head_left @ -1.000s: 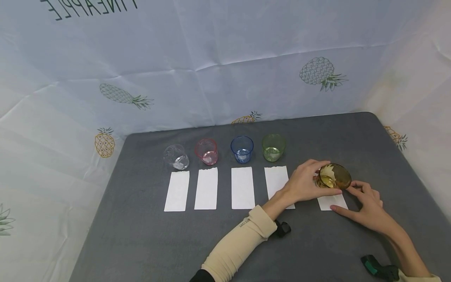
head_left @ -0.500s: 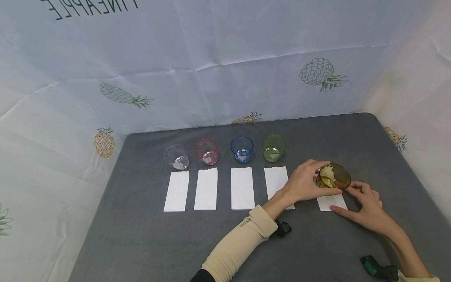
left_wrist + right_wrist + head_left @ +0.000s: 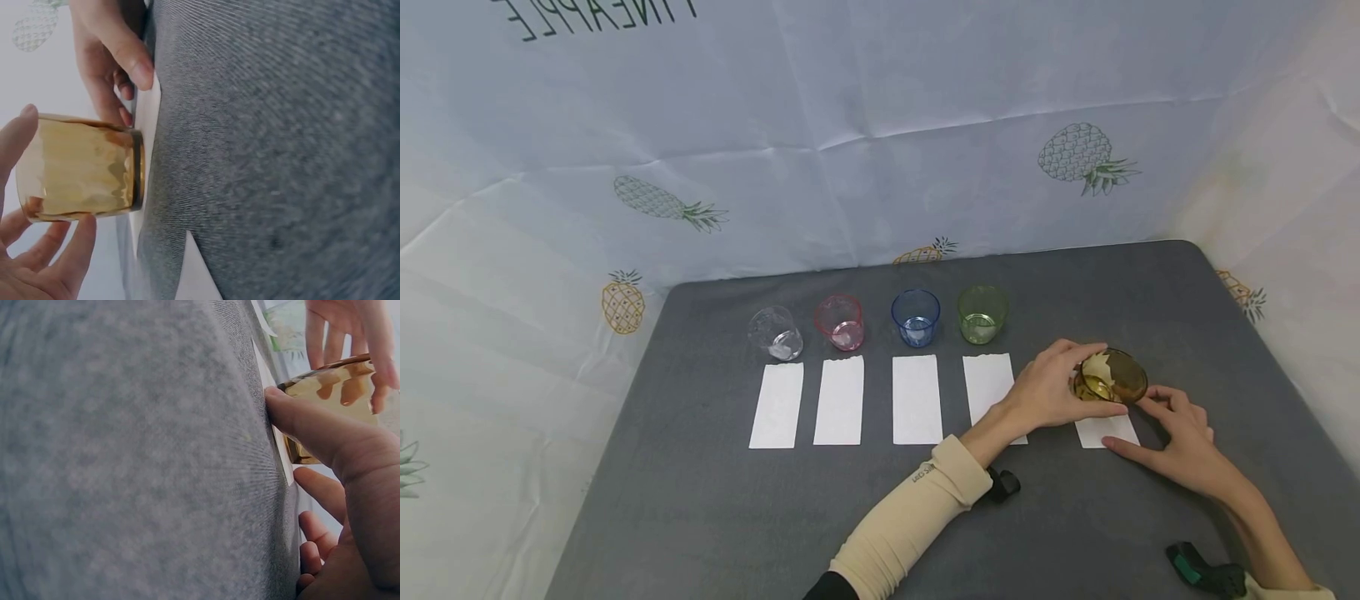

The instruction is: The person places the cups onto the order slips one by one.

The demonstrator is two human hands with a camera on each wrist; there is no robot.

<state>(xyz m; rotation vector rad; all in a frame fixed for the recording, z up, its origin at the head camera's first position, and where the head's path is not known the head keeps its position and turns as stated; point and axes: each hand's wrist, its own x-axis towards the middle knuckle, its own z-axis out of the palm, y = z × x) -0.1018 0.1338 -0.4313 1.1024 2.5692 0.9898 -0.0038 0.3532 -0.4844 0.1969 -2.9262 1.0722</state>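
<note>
My left hand (image 3: 1051, 388) grips an amber glass (image 3: 1123, 377) by its sides, thumb in front and fingers behind. The glass is upright over a white paper strip (image 3: 1107, 432), whose far part it hides. In the left wrist view the base of the amber glass (image 3: 81, 167) is right at the paper. My right hand (image 3: 1183, 442) lies at the paper's right side. Its thumb touches the near edge of the paper, and its index finger reaches the far right side, close to the glass base. The other right fingers (image 3: 319, 540) curl loosely below.
Clear (image 3: 777, 335), pink (image 3: 840, 323), blue (image 3: 916, 318) and green (image 3: 982, 315) glasses stand in a row at the back of the grey table (image 3: 700, 517). A white paper strip (image 3: 916, 400) lies before each, one partly under my left hand. A pineapple-print curtain (image 3: 865, 192) hangs behind.
</note>
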